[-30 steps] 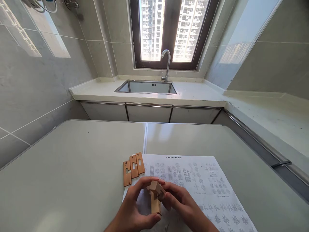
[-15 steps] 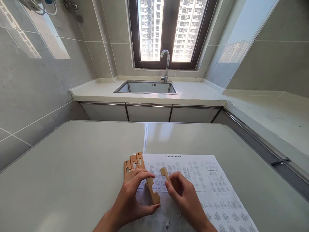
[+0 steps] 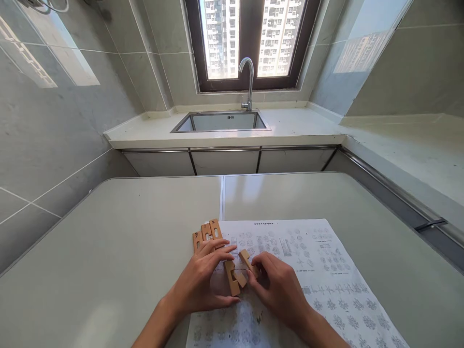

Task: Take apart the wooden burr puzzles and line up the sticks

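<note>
Both hands are on small wooden puzzle pieces. My left hand (image 3: pixel 205 280) pinches one notched wooden bar (image 3: pixel 232 278) between thumb and fingers, and it lies flat on the instruction sheet (image 3: pixel 308 270). My right hand (image 3: pixel 277 285) pinches a shorter notched wooden piece (image 3: pixel 247 261) at its near end. The two pieces touch where they cross, just beside my fingertips.

A second ago I held these pieces up off the table as one small joined lump. Half a second ago they were apart, one in each hand, with a gap between them. Now I have brought them low and close again, so that one end sits in the notch of the other. I think I pulled the lump apart and am trying the fit a new way, so the build looks early, not late. I cannot tell if the notch is fully seated, because my fingers hide the joint.

Three more wooden bars (image 3: pixel 206 234) with dark marks lie side by side at the far left corner of the sheet, partly under my left fingers. They have not moved. The sheet lies on the near right part of the grey table (image 3: pixel 108 241), by the seam in the middle. Far off are the sink (image 3: pixel 221 122) and tap (image 3: pixel 249 82) under the window.
</note>
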The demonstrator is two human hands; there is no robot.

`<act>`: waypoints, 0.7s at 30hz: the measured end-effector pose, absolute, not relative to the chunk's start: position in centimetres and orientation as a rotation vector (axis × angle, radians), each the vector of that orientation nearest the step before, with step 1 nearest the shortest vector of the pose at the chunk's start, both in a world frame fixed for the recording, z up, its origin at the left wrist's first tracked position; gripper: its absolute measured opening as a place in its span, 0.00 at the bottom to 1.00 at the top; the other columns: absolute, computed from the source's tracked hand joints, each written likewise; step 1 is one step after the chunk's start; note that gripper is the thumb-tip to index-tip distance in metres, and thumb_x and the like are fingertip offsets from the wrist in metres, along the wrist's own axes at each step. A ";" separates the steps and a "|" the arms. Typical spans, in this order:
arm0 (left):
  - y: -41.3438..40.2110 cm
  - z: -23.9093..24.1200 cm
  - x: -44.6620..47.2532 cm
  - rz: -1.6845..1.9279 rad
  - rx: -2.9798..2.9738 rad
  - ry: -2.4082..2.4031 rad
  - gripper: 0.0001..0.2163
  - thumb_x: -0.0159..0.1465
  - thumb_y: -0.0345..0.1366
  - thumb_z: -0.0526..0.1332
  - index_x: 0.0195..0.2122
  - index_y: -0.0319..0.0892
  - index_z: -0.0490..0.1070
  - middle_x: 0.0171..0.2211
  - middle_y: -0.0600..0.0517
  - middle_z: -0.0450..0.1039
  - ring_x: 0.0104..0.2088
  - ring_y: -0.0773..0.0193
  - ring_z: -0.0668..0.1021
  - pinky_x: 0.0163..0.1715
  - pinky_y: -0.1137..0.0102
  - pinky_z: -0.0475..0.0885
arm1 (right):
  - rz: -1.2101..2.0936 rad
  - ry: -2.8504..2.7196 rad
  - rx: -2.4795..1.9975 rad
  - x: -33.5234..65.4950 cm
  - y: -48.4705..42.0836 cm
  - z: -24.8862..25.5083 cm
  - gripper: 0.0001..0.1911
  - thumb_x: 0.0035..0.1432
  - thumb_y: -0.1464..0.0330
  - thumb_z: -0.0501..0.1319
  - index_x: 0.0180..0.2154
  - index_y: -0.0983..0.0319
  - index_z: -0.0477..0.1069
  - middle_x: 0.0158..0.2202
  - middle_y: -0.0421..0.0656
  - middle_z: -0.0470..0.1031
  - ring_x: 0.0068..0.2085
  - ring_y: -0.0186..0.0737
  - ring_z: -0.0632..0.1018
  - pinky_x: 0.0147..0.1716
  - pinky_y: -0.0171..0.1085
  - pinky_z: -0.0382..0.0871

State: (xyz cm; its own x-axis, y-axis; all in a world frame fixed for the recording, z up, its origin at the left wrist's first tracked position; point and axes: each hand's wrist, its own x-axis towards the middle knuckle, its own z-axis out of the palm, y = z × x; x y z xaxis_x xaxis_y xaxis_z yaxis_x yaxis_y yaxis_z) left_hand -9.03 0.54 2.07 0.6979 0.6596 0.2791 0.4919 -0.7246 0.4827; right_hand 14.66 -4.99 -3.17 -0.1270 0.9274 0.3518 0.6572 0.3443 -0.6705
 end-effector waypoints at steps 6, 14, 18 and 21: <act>0.7 2.6 -9.1 0.682 2.542 0.959 0.29 0.50 0.39 0.79 0.50 0.47 0.68 0.61 0.43 0.77 0.64 0.43 0.75 0.63 0.46 0.70 | 0.444 -1.933 -1.394 14.7 -4.9 -2.6 0.05 0.68 0.69 0.61 0.37 0.58 0.67 0.32 0.40 0.73 0.31 0.39 0.74 0.32 0.37 0.63; 0.8 2.3 -8.9 0.648 2.601 0.984 0.32 0.49 0.40 0.79 0.54 0.45 0.70 0.60 0.41 0.77 0.64 0.41 0.74 0.64 0.45 0.70 | 0.381 -2.028 -1.335 14.5 -4.9 -2.2 0.05 0.69 0.70 0.59 0.37 0.58 0.66 0.33 0.41 0.73 0.32 0.41 0.74 0.33 0.38 0.64; 0.6 2.3 -8.4 0.639 2.624 0.987 0.33 0.50 0.41 0.78 0.56 0.43 0.71 0.60 0.40 0.77 0.65 0.40 0.73 0.63 0.45 0.71 | 0.394 -2.051 -1.315 14.4 -4.9 -2.2 0.05 0.70 0.70 0.58 0.38 0.59 0.66 0.34 0.42 0.73 0.33 0.41 0.74 0.34 0.38 0.64; 0.7 2.4 -8.3 0.630 2.652 0.975 0.31 0.52 0.41 0.76 0.56 0.42 0.70 0.60 0.39 0.76 0.65 0.39 0.73 0.63 0.45 0.70 | 0.420 -2.052 -1.315 14.3 -5.0 -2.1 0.05 0.71 0.70 0.59 0.38 0.59 0.67 0.34 0.42 0.74 0.33 0.41 0.74 0.34 0.38 0.65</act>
